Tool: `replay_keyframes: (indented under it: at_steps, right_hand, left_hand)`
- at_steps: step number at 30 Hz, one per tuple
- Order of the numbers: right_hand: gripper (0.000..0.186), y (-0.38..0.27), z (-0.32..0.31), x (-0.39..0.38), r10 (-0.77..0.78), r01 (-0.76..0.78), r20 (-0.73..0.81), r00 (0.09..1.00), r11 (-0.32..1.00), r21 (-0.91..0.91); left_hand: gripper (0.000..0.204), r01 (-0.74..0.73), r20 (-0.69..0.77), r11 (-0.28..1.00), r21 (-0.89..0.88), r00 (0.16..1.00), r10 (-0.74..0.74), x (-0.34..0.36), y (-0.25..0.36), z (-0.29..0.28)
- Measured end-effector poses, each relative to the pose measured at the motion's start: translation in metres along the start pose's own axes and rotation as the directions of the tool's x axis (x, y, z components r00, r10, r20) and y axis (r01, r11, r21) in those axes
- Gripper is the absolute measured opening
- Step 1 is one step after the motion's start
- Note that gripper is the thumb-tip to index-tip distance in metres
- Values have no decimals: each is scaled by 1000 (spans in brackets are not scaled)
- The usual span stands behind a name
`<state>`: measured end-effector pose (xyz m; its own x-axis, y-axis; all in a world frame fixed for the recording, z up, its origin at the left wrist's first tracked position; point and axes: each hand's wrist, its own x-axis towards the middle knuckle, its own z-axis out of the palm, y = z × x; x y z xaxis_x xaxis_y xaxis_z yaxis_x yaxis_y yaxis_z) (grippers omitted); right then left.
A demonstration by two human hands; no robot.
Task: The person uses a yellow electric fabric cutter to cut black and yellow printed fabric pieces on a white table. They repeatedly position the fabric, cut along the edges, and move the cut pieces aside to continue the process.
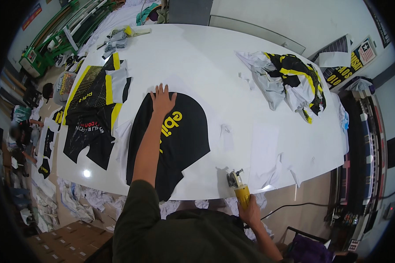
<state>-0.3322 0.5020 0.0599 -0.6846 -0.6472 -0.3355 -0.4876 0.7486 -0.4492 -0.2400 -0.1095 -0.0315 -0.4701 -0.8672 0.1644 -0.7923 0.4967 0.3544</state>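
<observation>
Flat on the white table (197, 57) lies a black fabric piece (188, 140) with a rounded top and yellow lettering. My left hand (163, 103) presses on its upper part with fingers spread, and that forearm crosses the cloth. A yellow handheld electric fabric cutter (242, 193) is gripped in my right hand (250, 212). Its metal blade head sits over the table's near edge, to the right of the black piece and apart from it. White fabric edges show along the piece's left side.
Black, yellow and grey cut pieces (92, 114) lie at left; a crumpled fabric heap (289, 79) sits at far right. White scraps (274, 171) lie near the cutter. A black cord (298, 204) runs off rightward. Scraps litter the floor; people (19, 136) work at far left.
</observation>
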Motion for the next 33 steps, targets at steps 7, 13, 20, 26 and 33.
replay_keyframes:
  at_steps: [7,13,20,26,33]
  right_hand:
    - [60,-23,2,7,-55,57,75,996,998,-27]
    - [51,-50,-5,25,-109,118,158,981,992,-43]
    - [55,-77,12,74,-177,179,122,977,984,-9]
    - [61,-87,17,79,-188,189,112,976,982,1]
    - [56,-93,30,84,-226,227,30,974,974,-22]
  left_hand:
    - [125,-62,424,993,105,906,12,-214,51,-35]
    - [140,-89,455,990,114,890,28,-259,47,-34]
    - [141,-73,426,994,84,904,30,-266,47,-33]
    - [139,-65,384,996,62,923,36,-268,43,-30]
    - [140,-72,376,995,64,925,42,-269,42,-29]
